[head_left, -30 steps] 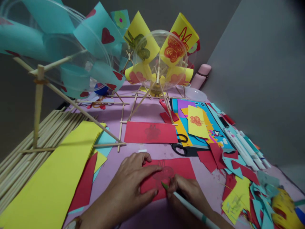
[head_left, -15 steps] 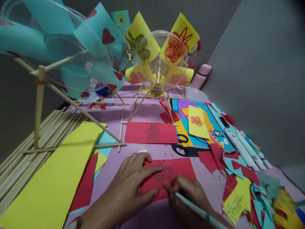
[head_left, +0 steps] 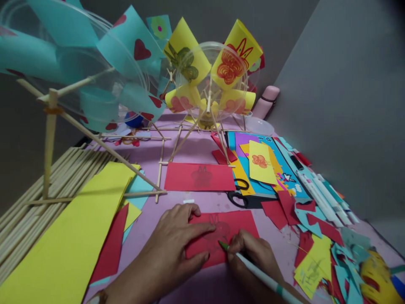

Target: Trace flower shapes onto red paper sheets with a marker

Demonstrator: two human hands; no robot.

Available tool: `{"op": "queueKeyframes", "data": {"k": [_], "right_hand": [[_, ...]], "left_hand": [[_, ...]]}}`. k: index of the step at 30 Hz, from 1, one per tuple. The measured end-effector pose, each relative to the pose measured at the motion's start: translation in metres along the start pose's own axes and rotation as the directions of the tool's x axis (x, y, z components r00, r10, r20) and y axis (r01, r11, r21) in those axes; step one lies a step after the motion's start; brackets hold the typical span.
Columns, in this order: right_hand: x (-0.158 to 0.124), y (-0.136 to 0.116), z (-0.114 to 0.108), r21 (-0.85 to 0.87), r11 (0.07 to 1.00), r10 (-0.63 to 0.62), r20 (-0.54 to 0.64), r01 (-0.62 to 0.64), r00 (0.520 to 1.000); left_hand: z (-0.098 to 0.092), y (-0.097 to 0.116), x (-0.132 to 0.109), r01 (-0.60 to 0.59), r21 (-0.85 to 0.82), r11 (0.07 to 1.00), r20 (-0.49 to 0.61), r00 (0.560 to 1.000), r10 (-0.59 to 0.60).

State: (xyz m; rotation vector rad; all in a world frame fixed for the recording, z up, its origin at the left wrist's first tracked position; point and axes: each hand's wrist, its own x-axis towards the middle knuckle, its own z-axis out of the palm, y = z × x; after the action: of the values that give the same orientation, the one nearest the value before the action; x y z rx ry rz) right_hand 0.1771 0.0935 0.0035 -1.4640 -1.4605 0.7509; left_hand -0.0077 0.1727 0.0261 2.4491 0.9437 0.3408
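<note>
My left hand lies with its fingers apart over the left side of a red paper card, pressing it to the table. On the card is a dark drawing of a butterfly with two long antennae. My right hand grips a white marker with a green tip, which points at the lower part of the drawing. Just beyond lies a second red card bearing a similar dark butterfly. A small white piece sits between the two cards.
Stick-framed wheels with blue and yellow paper stand behind. Wooden sticks and yellow sheets lie left. To the right are black scissors, a yellow card, several markers and paper scraps.
The marker tip has shifted very slightly right and up on the card, with my right hand moving along. My left hand stays in place on the card.
</note>
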Motion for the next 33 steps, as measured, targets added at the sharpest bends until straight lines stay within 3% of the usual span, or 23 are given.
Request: {"op": "queueKeyframes", "data": {"k": [12, 19, 33], "right_hand": [[0.0047, 0.0011, 0.0018, -0.262, 0.948, -0.180, 0.021, 0.179, 0.983], [0.0046, -0.0006, 0.0019, -0.313, 0.934, -0.182, -0.008, 0.170, 0.983], [0.0015, 0.0004, 0.0013, -0.207, 0.976, -0.070, -0.026, 0.063, 0.997]], "left_hand": [[0.0004, 0.0018, 0.0019, 0.013, -0.018, 1.000, -0.012, 1.000, -0.013], [-0.0006, 0.0018, 0.0013, 0.017, -0.016, 1.000, -0.007, 1.000, -0.017], [0.0005, 0.0006, 0.0011, 0.022, -0.016, 1.000, 0.001, 1.000, -0.022]]}}
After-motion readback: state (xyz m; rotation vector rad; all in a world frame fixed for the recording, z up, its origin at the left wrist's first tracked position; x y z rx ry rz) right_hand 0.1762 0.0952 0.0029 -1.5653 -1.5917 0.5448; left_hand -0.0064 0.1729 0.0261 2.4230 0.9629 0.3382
